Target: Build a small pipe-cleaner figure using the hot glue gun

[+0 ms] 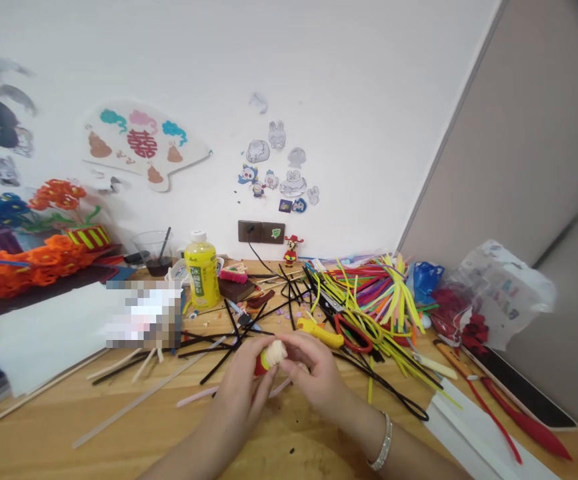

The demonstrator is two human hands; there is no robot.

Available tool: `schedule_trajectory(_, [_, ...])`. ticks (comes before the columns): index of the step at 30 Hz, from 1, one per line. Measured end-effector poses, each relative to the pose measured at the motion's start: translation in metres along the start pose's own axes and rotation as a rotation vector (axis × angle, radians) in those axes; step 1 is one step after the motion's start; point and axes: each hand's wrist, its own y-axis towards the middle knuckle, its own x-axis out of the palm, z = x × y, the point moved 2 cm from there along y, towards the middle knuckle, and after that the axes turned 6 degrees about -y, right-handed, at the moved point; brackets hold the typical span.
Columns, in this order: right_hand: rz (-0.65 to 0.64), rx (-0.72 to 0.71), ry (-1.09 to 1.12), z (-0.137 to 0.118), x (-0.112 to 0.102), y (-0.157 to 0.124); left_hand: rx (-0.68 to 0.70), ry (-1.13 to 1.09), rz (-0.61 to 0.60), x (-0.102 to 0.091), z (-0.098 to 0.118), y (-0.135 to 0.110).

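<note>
Between my two hands, above the front of the wooden table, is a small pipe-cleaner figure (273, 355) with a cream wound top, a yellow band and a red lower part. My left hand (243, 377) wraps its fingers and thumb round the red and yellow part. From the other side, my right hand (316, 373) has its thumb and fingers closed on the cream end. My fingers hide some of the figure. Just beyond the hands lie loose black pipe cleaners (219, 353) and yellow-handled pliers (321, 332). A pale pink pipe cleaner (196, 397) lies partly beneath the hands.
Red-handled scissors (353, 335) lie beside a large heap of coloured pipe cleaners (369, 287). A yellow drink bottle (202, 273) stands behind, left of a small red-hatted figurine (293, 250). Far right are a phone (519, 387) and a plastic bag (506, 290); pipe-cleaner flowers (61, 200) stand left.
</note>
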Motion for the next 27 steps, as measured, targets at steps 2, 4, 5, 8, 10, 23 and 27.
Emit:
schedule_trajectory(2, [0.0, -0.003, -0.01, 0.002, 0.0, 0.001, -0.009, -0.023, -0.008, -0.001, 0.001, 0.002])
schedule_trajectory(4, [0.014, 0.009, -0.001, 0.002, -0.001, 0.003, -0.01, -0.047, -0.03, -0.002, 0.003, 0.003])
schedule_trajectory(5, [0.019, 0.013, 0.006, 0.001, -0.001, 0.003, -0.006, -0.056, -0.038, -0.002, 0.004, 0.003])
schedule_trajectory(8, [0.028, 0.006, 0.023, 0.0, -0.002, 0.004, 0.01, -0.058, -0.046, -0.004, 0.007, 0.003])
schedule_trajectory(10, [0.028, 0.002, 0.027, -0.001, -0.002, 0.003, 0.021, -0.043, -0.046, -0.004, 0.008, 0.003])
schedule_trajectory(23, [0.141, 0.155, 0.251, -0.004, 0.014, -0.005, 0.21, 0.043, 0.024, -0.004, 0.005, -0.002])
schedule_trajectory(27, [0.151, 0.205, 0.293, -0.009, 0.015, -0.006, 0.251, 0.055, 0.071, -0.005, 0.013, 0.002])
